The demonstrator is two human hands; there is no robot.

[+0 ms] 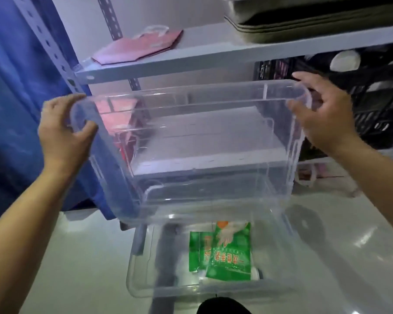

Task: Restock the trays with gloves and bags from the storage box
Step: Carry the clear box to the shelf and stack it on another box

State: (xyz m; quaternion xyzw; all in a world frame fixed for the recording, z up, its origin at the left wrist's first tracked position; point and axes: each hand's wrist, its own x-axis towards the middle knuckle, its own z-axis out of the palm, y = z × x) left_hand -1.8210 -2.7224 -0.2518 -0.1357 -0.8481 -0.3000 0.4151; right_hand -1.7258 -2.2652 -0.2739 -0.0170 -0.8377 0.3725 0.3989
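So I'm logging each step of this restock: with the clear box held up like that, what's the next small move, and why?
Probably set the empty clear box aside or onto the shelf. Both hands, left hand and right hand, grip its rim, it holds nothing, and the green glove packets lie in the lower box beneath, which it blocks.

The box (191, 141) I hold is clear, smooth plastic. The green packets (229, 252) look like shiny plastic. The shelf (191, 62) is matt grey metal. The floor (338, 245) is glossy.
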